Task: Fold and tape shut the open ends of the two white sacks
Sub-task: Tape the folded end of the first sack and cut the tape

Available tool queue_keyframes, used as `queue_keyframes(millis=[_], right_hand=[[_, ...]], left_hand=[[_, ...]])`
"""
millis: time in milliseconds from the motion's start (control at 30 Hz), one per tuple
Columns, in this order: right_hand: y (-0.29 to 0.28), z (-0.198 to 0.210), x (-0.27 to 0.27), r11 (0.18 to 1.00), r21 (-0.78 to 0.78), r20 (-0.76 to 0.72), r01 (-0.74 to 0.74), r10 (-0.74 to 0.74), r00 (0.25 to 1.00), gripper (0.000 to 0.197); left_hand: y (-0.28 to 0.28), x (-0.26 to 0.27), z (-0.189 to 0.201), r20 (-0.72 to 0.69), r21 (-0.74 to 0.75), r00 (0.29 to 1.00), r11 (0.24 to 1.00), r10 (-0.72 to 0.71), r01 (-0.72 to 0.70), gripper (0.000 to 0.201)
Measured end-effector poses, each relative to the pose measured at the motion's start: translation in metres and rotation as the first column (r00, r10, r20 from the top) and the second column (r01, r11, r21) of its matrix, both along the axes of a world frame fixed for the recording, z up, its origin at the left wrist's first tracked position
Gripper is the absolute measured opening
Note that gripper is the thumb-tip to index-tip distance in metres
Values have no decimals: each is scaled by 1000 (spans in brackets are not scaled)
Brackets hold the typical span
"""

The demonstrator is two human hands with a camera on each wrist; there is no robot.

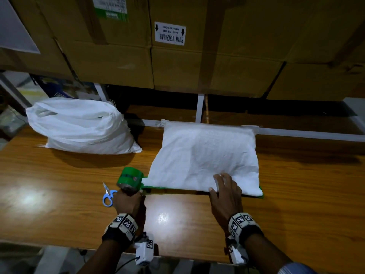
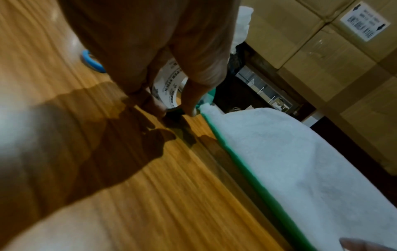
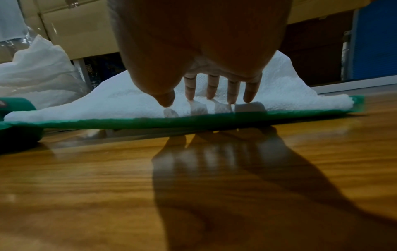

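Green tape (image 1: 201,188) runs along the near sack's (image 1: 207,157) table-side edge, so keep the right hand (image 1: 225,191) pressing flat-fingered while the left hand (image 1: 126,200), gripping the roll (image 1: 130,179), pulls taut.

We stood in a storeroom or warehouse: taped cardboard cartons (image 1: 177,56) bearing a printed handling label (image 1: 170,33) were stacked on white metal racking (image 1: 199,108) behind a wooden worktable (image 1: 69,184).

I see two sacks on the surface (image 1: 296,184): one sack (image 1: 207,155) right, other sack (image 1: 79,127) left; scissors (image 1: 108,194) left of tape roll (image 1: 130,179); boxes (image 1: 118,56) behind.
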State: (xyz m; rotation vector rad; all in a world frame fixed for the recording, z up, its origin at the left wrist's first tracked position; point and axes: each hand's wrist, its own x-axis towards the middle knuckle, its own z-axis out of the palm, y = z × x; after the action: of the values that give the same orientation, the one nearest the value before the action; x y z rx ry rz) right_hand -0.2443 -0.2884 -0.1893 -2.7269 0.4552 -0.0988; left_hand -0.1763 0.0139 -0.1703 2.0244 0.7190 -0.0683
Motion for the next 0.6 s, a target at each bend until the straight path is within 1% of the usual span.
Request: queue_keyframes(millis=[33, 67, 100, 133, 167, 200, 233, 267, 300, 333, 367, 400, 433, 467, 500, 533, 600], right_hand=[[-1, -1, 1, 1000, 9, 7, 12, -13, 1000, 44], [-2, -1, 3, 1000, 16, 11, 22, -22, 1000, 43], [-3, -2, 4, 1000, 18, 12, 26, -26, 1000, 42], [-4, -2, 6, 1000, 14, 11, 27, -28, 1000, 41], [-6, -1, 7, 999, 4, 16, 32, -32, 999, 40], [-6, -1, 7, 999, -13, 27, 37, -36, 999, 39], [-7, 0, 7, 999, -37, 47, 37, -35, 998, 39], [-5, 3, 7, 998, -61, 69, 29, -25, 997, 40], [-2, 5, 6, 997, -81, 88, 6, 1, 996, 41], [4, 8, 7, 996, -91, 97, -26, 35, 995, 45], [10, 10, 7, 994, -89, 89, -61, 69, 994, 49], [16, 11, 9, 993, -83, 57, -88, 93, 994, 52], [21, 11, 11, 992, -69, -2, -108, 108, 994, 53], [25, 9, 13, 992, -44, -80, -122, 118, 990, 52], [27, 5, 15, 992, -13, -158, -129, 125, 979, 51], [27, 0, 17, 991, 17, -224, -132, 133, 965, 50], [25, -4, 17, 988, 25, -302, -155, 156, 941, 51]], left_hand=[[2, 2, 0, -27, -16, 999, 999, -29, 29, 37], [2, 5, 0, -53, -27, 998, 999, -46, 44, 48], [3, 7, -2, -84, -17, 996, 999, -29, 28, 60], [2, 8, -1, -98, 7, 995, 1000, 29, -28, 72], [-1, 6, 6, -71, 50, 991, 993, 111, -108, 81], [-4, 1, 14, 25, 106, 985, 979, 174, -175, 87], [-8, -5, 24, 188, 177, 973, 969, 137, -171, 87], [-14, -11, 32, 356, 264, 934, 962, -32, -68, 78], [-23, -16, 37, 469, 362, 837, 926, -280, 107, 64], [-38, -20, 41, 477, 480, 697, 823, -536, 304, 53], [-54, -21, 39, 366, 577, 571, 661, -735, 480, 49], [-73, -21, 34, 207, 630, 472, 485, -857, 606, 52], [-90, -20, 25, 48, 654, 401, 332, -915, 680, 58], [-105, -16, 14, -82, 648, 359, 224, -930, 728, 65], [-116, -11, 4, -185, 610, 338, 162, -923, 776, 73], [-123, -5, -7, -271, 561, 327, 127, -905, 818, 81], [-128, 7, -22, -382, 499, 316, 95, -869, 861, 99]])
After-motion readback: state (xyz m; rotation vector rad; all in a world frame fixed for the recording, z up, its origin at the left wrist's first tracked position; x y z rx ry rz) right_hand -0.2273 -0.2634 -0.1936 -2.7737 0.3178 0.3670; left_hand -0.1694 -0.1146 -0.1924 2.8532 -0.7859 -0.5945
